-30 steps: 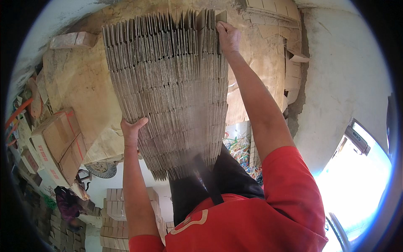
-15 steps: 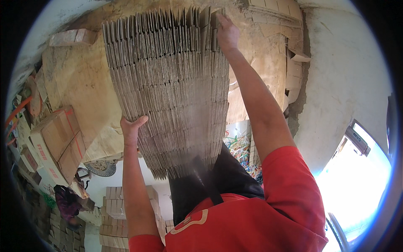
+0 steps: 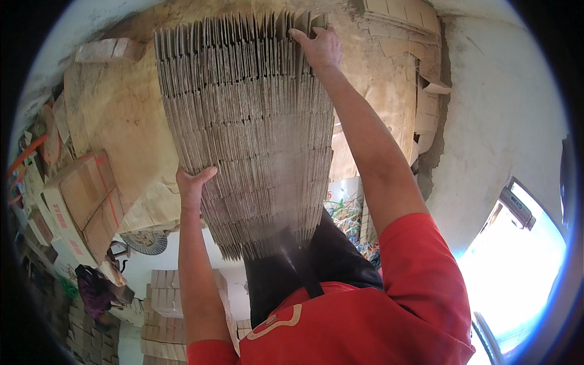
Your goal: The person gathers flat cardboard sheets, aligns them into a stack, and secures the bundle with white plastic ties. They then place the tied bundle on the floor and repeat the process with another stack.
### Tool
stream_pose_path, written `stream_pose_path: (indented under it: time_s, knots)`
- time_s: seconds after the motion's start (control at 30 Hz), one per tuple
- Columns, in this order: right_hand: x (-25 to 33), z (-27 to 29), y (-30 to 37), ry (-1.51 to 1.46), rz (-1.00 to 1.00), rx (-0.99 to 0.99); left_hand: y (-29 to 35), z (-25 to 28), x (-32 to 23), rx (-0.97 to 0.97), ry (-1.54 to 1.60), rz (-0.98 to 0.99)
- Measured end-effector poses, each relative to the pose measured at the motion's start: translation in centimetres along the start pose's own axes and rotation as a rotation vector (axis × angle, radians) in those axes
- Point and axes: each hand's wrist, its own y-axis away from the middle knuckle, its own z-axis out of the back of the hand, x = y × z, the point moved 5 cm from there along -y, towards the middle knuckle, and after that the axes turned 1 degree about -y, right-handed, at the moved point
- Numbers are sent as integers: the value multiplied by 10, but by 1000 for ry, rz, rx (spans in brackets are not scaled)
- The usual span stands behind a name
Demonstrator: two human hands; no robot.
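Note:
A long stack of grey-brown cardboard dividers [image 3: 243,115], packed tightly on edge with small slots along their rows, stretches from the table's far part down toward my body. On its left side lies my left hand [image 3: 192,184], thumb on the outer sheets and the other fingers hidden. At the far right corner my right hand [image 3: 319,47] spans several sheets, thumb on their top edges and fingers at the outer side. A few sheets near that thumb lean apart from the rest.
Beneath the stack is a worn board table [image 3: 115,121]. A strapped carton [image 3: 85,201] stands at left, and a cardboard bundle [image 3: 109,50] lies far left. Flat cardboard [image 3: 401,18] sits far right beside a wall [image 3: 499,91]. Stacked cardboard [image 3: 164,304] and a person [image 3: 94,292] are lower left.
My right hand has shifted slightly left and its thumb has spread over the sheets' top edges. My left hand has barely moved.

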Motion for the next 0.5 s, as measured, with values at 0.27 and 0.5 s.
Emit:
stream_pose_path:
  time_s: [0.27,0.5]
  knots:
    - [-3,-2,-4,-83,-29,-61,-2,2,5,16,25,14]
    - [5,-7,-7,75,18,74,-4,2,7,-5,36,-29]
